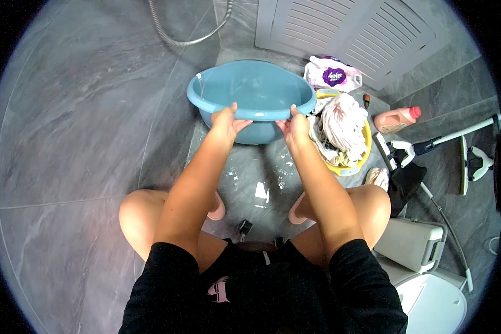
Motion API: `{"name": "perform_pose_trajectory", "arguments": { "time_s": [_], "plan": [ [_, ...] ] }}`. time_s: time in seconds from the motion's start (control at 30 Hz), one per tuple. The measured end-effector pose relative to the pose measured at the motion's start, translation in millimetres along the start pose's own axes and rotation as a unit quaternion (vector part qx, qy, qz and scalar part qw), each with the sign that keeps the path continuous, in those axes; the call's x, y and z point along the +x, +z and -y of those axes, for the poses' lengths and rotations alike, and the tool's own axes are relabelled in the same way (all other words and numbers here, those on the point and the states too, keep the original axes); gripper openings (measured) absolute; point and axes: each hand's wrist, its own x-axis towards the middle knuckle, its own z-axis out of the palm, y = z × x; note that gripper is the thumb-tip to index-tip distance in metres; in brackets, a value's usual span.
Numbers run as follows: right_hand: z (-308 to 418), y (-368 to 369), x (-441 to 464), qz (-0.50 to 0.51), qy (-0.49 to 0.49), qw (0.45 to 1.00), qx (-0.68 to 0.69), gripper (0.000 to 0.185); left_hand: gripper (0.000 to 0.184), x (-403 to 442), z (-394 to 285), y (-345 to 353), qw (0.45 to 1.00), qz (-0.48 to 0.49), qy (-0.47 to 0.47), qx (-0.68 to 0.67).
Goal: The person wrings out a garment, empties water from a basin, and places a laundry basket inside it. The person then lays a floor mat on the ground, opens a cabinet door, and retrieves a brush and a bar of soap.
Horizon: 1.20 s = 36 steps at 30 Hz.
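Observation:
A large blue plastic basin (250, 89) is in front of me, tilted with its near side raised. My left hand (228, 122) grips the near rim at its left part, thumb on top and fingers underneath. Toward the right end of that same rim, my right hand (294, 123) holds on in the same way. Inside, the basin shows bare blue walls, with perhaps a little water that I cannot make out clearly. Just right of it stands a yellow basin (363, 153) heaped with wet, twisted white clothes (344, 125).
Behind the yellow basin lies a white and purple detergent bag (334, 75). A pink bottle with a red cap (396, 119) stands farther right, near a floor squeegee (476, 164) and a grey bin (412, 245). Foam spots (284, 172) dot the wet floor. A shower hose (189, 42) hangs at the back.

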Motion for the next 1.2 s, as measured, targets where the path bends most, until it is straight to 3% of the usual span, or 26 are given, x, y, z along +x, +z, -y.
{"name": "perform_pose_trajectory", "arguments": {
  "time_s": [0.4, 0.6, 0.73, 1.0, 1.2],
  "plan": [
    [-14, -8, -4, -0.008, 0.008, 0.999, 0.04, 0.027, 0.039, 2, 3, -13, 1.0, 0.0, 0.016, 0.027],
    [-64, -40, -18, -0.042, 0.005, 0.999, -0.019, 0.024, 0.044, 15, 49, -75, 0.995, -0.017, -0.098, 0.018],
    [-87, -59, -20, -0.093, -0.003, 0.994, -0.057, 0.02, 0.046, 11, 85, -98, 0.993, -0.041, -0.105, -0.016],
    [-94, -59, -17, -0.123, -0.008, 0.99, -0.074, 0.018, 0.049, 10, 82, -108, 0.989, 0.013, -0.149, -0.022],
    [-96, -60, -16, -0.124, -0.014, 0.988, -0.094, 0.021, 0.044, 10, 79, -105, 0.981, -0.035, -0.188, -0.019]
  ]
}}
